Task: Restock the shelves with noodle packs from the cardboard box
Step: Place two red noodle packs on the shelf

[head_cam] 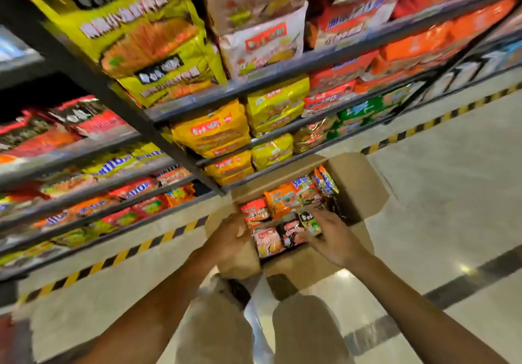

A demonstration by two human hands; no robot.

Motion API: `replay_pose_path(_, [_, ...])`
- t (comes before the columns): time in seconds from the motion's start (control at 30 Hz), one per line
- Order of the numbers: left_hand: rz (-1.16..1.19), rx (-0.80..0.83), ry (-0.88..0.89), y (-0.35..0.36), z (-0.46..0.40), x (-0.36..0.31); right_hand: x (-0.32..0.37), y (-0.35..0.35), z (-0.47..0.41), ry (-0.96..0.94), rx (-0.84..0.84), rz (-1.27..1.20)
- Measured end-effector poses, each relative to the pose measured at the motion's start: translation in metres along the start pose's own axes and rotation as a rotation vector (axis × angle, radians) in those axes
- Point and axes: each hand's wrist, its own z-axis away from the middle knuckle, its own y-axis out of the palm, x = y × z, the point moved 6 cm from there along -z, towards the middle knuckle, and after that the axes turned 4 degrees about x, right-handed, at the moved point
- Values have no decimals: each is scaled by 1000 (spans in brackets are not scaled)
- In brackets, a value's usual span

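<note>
An open cardboard box (358, 185) stands on the floor at the foot of the shelves (282, 74), holding several noodle packs (282, 197) in orange, red, pink and dark wrappers. My left hand (228, 239) rests on the box's left flap with the thumb at its edge. My right hand (333, 236) reaches into the box, fingers curled round a dark pack with a green patch (310, 222). The frame is blurred, so the exact hold is unclear.
Metal shelf tiers packed with yellow, white, red and orange noodle bags fill the upper frame. Yellow-black hazard tape (135, 247) runs along the shelf base. My legs (220, 329) stand just behind the box. Tiled floor (437, 194) spreads to the right.
</note>
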Motion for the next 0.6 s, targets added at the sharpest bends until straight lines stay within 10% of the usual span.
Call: replay_pose_path(0.6, [664, -80, -417, 188, -330, 202, -214, 283, -223, 360, 254, -378])
